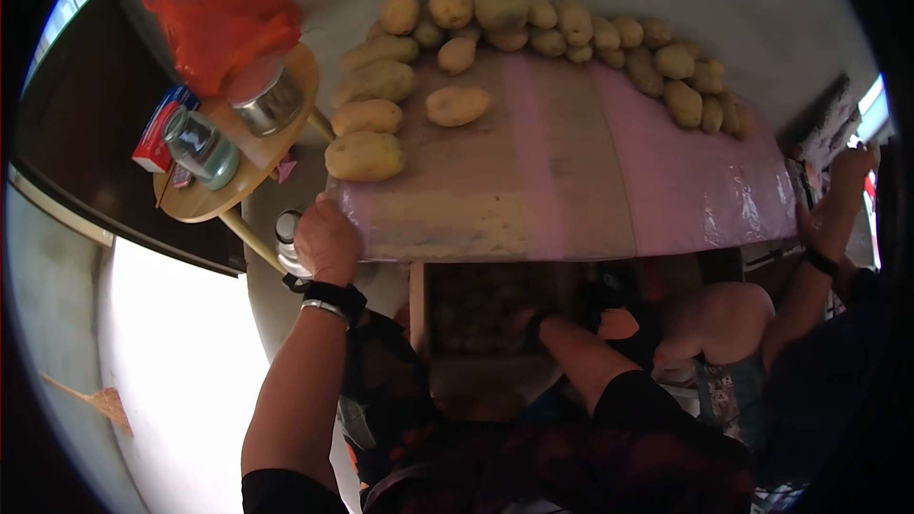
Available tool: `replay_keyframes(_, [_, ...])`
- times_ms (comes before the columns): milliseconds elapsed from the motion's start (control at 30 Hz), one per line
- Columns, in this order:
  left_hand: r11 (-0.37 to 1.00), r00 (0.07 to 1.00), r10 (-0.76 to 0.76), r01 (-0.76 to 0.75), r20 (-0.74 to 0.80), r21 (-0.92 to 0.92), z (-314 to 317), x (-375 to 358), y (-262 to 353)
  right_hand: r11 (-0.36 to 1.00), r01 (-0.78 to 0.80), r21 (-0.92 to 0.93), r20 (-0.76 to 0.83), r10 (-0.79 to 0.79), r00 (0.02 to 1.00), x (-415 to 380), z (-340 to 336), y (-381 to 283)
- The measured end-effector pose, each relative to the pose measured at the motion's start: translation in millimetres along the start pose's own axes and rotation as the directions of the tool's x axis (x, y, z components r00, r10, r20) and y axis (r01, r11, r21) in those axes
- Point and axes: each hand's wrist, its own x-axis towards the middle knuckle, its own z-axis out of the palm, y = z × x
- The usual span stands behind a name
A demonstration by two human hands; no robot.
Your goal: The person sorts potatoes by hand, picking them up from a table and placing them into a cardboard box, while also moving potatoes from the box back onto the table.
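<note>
My left hand [327,240] rests at the front left corner of a low table [571,171] covered in plastic and tape, beside a metal-capped container [287,227]. Its fingers are partly hidden at the edge. My right hand [526,318] reaches down into a dark box [419,309] below the table's front edge; shadow hides its fingers. Round, light brown potatoes [500,8] lie piled along the table's back edge and down its left side. One potato [458,107] lies apart, inside the row.
On the left, a small round table [205,202] holds a glass jar [202,148], a metal tin [264,98], a red and blue box [162,133] and a red plastic bag [217,19]. Another person's arm [819,266] and bare knee [719,319] are at the right.
</note>
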Motion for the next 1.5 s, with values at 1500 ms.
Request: replay_keyframes(1500, [0.998,0.998,-0.065,0.064,-0.023,-0.028,-1,-1,-2,-0.177,0.653,0.736,-0.665,-0.013,0.747,-303,-142,-126])
